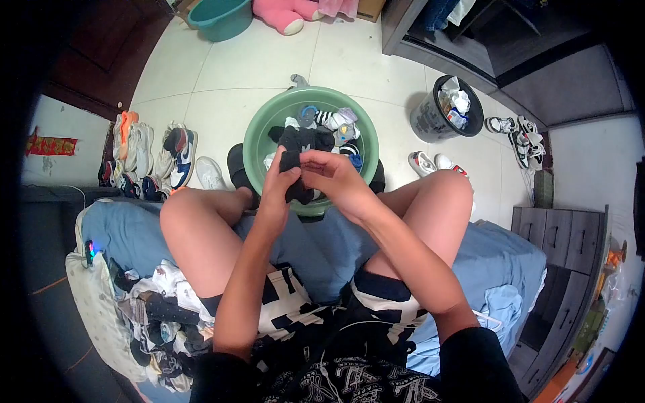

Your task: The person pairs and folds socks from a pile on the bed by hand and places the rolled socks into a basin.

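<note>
A black sock (294,160) is held up over the near half of a green basin (256,121). My left hand (277,185) pinches it from the left, thumb pressed against the fabric. On the other side my right hand (334,181) is closed at the sock's edge, its fingers bent round the cloth. Part of the dark fabric hangs below my fingers. Inside the basin lies a pile of socks (344,124), some striped, some grey, white or black. One grey sock (299,80) sits by the basin's far rim.
On the bed (134,228) at my left lies a heap of socks and clothes (164,316). Shoes (180,151) line the left wall. A trash bin (430,117) stands at the right, a teal tub (218,20) at the back. Drawers (561,235) flank the bed.
</note>
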### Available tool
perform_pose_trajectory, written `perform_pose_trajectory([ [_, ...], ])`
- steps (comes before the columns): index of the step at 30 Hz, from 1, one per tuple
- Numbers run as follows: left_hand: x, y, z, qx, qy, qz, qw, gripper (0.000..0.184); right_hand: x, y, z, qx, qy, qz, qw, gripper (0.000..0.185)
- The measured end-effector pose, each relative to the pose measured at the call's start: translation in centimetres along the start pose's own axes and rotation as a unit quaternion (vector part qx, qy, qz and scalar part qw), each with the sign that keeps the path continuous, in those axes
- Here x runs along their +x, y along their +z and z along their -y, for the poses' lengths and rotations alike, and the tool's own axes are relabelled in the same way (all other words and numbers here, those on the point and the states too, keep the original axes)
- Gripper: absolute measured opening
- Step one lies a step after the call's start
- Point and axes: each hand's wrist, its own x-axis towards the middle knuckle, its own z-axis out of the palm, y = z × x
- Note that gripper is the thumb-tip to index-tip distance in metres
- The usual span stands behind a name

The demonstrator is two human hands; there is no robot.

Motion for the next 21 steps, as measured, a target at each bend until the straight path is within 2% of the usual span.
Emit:
perform_pose_trajectory([
  [4,0.0,0.4,0.5,0.093,0.010,-0.025,0.995,0.068,0.1,0.3,0.0,-0.027,-0.045,0.012,0.999,0.018],
  [6,-0.9,1.6,-0.5,0.194,0.001,-0.014,0.981,0.068,0.5,-0.1,-0.6,-0.161,-0.105,-0.001,0.981,0.015],
  [7,-0.6,1.3,-0.2,0.195,0.001,-0.015,0.981,0.068,0.4,-0.1,-0.7,-0.161,-0.105,-0.001,0.981,0.015],
  [9,0.4,0.6,0.6,0.116,-0.043,-0.016,0.992,0.051,0.1,0.1,-0.8,-0.286,-0.078,-0.102,0.950,0.013],
  [10,0.6,0.4,0.8,0.116,-0.044,-0.014,0.992,0.051,0.1,0.0,-1.0,-0.286,-0.077,-0.104,0.949,0.013],
  [12,0.8,0.1,1.0,0.182,-0.042,-0.046,0.981,0.038,0.5,-0.2,-1.1,-0.413,-0.174,-0.133,0.884,0.015],
  [13,0.7,0.0,0.8,0.182,-0.043,-0.045,0.981,0.038,0.5,-0.3,-0.8,-0.414,-0.173,-0.134,0.884,0.015],
  [15,0.6,-0.1,0.4,0.300,0.012,-0.119,0.946,0.034,0.4,-0.5,0.0,-0.418,-0.198,-0.183,0.867,0.020],
  [17,1.0,0.0,-0.1,0.255,-0.018,-0.143,0.956,0.032,0.7,-1.0,0.6,-0.429,-0.209,-0.203,0.855,0.022],
  [19,0.8,1.2,-1.1,0.165,0.032,-0.186,0.968,0.031,1.3,-1.5,0.6,-0.440,-0.218,-0.224,0.842,0.025],
  [21,1.2,0.9,-1.4,0.122,0.030,-0.191,0.974,0.031,1.7,-1.9,0.0,-0.477,-0.213,-0.226,0.822,0.030],
])
